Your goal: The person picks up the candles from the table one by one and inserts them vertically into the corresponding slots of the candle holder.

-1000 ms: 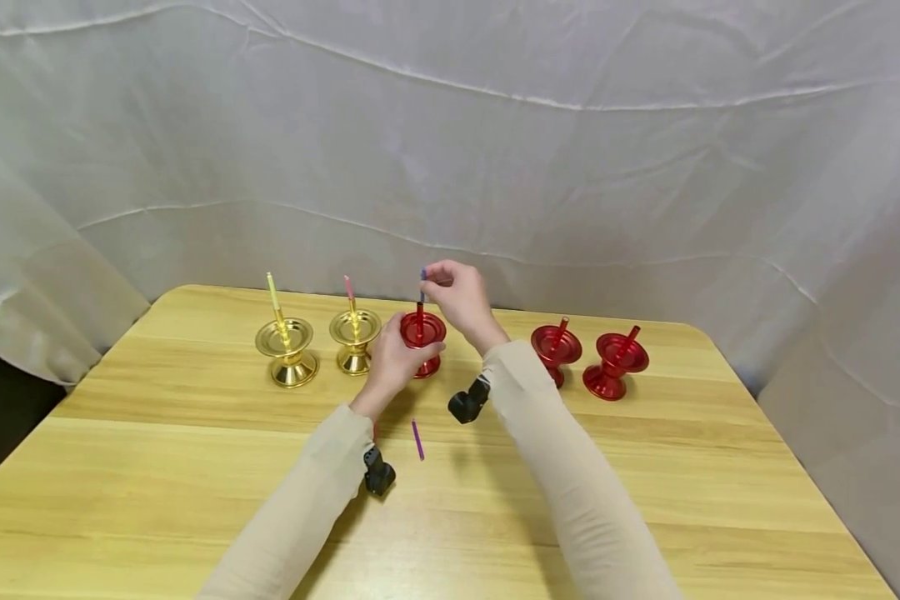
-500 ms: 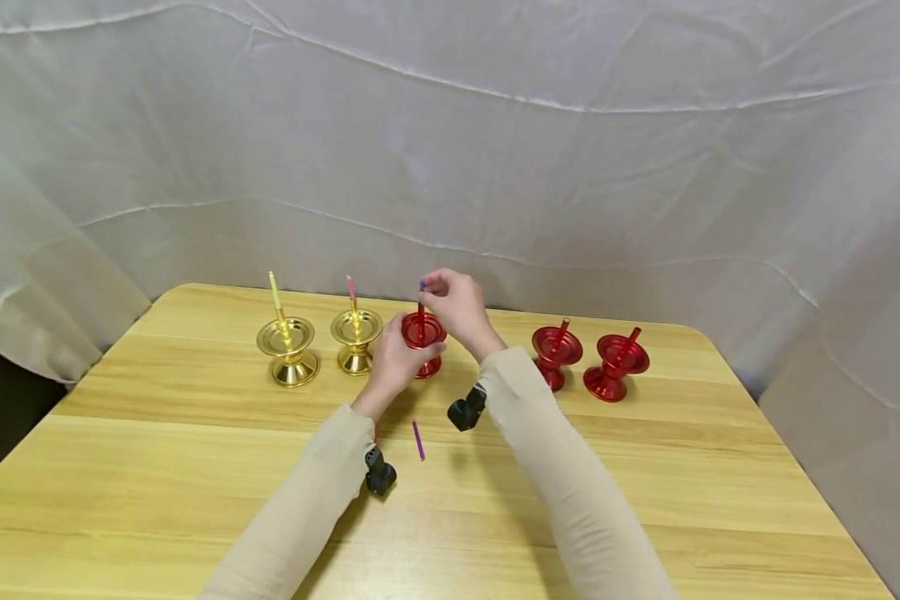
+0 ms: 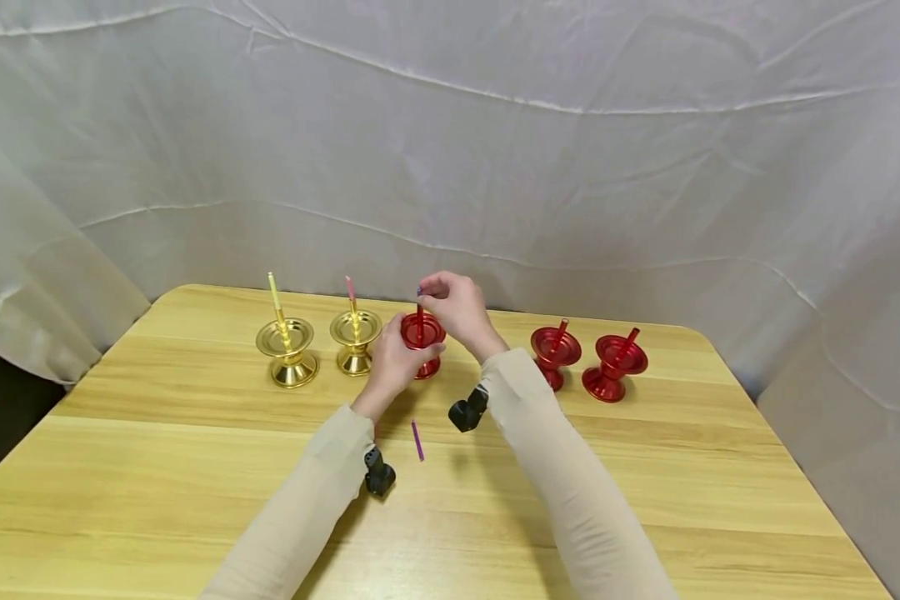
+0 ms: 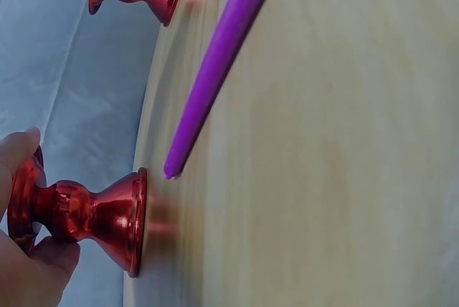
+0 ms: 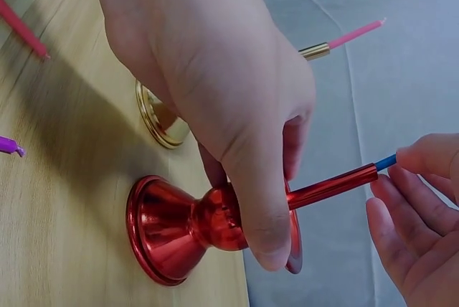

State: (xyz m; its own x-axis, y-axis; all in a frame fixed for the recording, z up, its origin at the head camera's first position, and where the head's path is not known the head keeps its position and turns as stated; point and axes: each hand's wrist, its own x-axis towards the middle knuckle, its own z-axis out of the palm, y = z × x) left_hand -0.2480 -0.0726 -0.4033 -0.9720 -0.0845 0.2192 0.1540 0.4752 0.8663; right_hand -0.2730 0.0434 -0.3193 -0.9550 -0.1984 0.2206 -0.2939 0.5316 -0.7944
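Note:
My left hand [image 3: 394, 360] grips the dish of a red metal candle holder [image 5: 168, 228] from the side, thumb and fingers around its rim. The holder stands upright on the table in the head view. At the top of its narrow tube, my right hand [image 3: 457, 308] pinches a thin blue candle [image 5: 386, 162]. Only a short piece of the candle shows above the tube; its lower part is hidden inside. A purple candle [image 4: 211, 81] lies on the table in front of the holder. Near it lies a red candle [image 5: 25, 29], mostly hidden by my left wrist in the head view.
Left of my hands stand two gold candle holders [image 3: 291, 367], one bearing a yellow candle [image 3: 273, 292], the other a pink candle [image 3: 350, 288]. On the right are two red holders [image 3: 607, 383] with bare tubes. A pale curtain [image 3: 450, 167] hangs behind the wooden table [image 3: 532, 517].
The blue candle has slid down into the red tube, my right hand lowering with it. My left hand keeps its grip on the dish.

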